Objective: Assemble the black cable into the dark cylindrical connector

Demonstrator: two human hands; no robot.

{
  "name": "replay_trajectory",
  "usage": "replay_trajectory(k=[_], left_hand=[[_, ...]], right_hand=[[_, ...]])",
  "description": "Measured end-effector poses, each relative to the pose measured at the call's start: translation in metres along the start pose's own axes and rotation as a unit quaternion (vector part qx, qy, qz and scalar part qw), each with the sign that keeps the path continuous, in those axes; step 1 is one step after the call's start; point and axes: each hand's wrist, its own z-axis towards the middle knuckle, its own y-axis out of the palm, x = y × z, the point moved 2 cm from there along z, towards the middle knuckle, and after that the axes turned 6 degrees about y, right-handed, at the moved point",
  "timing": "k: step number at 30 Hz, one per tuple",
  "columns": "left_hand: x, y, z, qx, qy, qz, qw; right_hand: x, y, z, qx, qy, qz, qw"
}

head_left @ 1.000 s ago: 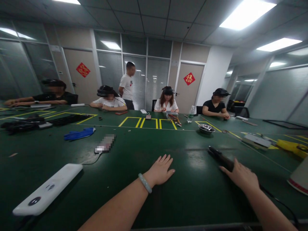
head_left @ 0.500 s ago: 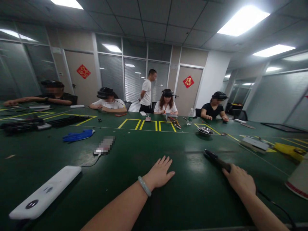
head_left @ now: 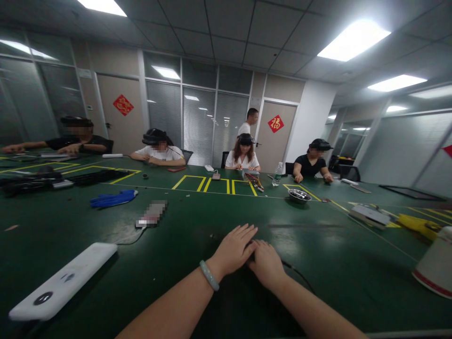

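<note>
My left hand (head_left: 233, 249), with a pale green bangle (head_left: 209, 275) at the wrist, has its fingers stretched out over the green table (head_left: 169, 287). Its thumb meets the fingers of my right hand (head_left: 266, 266), which is wrapped round a dark, long, corded tool (head_left: 252, 256). Both hands hide most of that tool, so its exact kind does not show. A black cord (head_left: 299, 273) trails from behind my right hand toward the lower right.
A white power bank-like block (head_left: 67, 282) lies at left, cabled to a blurred phone (head_left: 152, 214). Beyond are a blue glove (head_left: 113, 198), a metal bowl (head_left: 299, 195), a bottle (head_left: 277, 174) and a paper cup (head_left: 436, 263). Several people sit across the table; one stands behind.
My right hand has swung left with the tool, from the right side to beside my left hand. My left hand has barely moved. The standing person has moved right.
</note>
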Motion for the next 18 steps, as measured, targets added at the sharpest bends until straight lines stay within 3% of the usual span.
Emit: replay_trajectory(k=[5, 9, 11, 14, 16, 18], left_hand=[[-0.007, -0.008, -0.004, 0.014, -0.063, -0.037, 0.997], [-0.011, -0.009, -0.004, 0.016, -0.072, -0.043, 0.996], [-0.010, -0.005, -0.004, 0.004, -0.048, -0.035, 0.998], [-0.006, 0.005, -0.002, -0.035, 0.008, -0.014, 0.999], [-0.002, 0.012, -0.001, -0.057, 0.036, -0.001, 0.998], [0.002, 0.017, 0.002, -0.068, 0.045, 0.009, 0.997]], right_hand=[[-0.033, 0.013, 0.022, -0.014, -0.057, 0.002, 0.998], [-0.026, -0.009, 0.021, -0.028, -0.087, 0.036, 0.995], [-0.010, -0.027, 0.009, -0.026, -0.052, 0.026, 0.998], [0.025, -0.051, -0.023, -0.025, 0.072, -0.055, 0.996], [0.046, -0.062, -0.046, -0.055, 0.135, -0.100, 0.984], [0.060, -0.067, -0.065, -0.100, 0.146, -0.103, 0.979]])
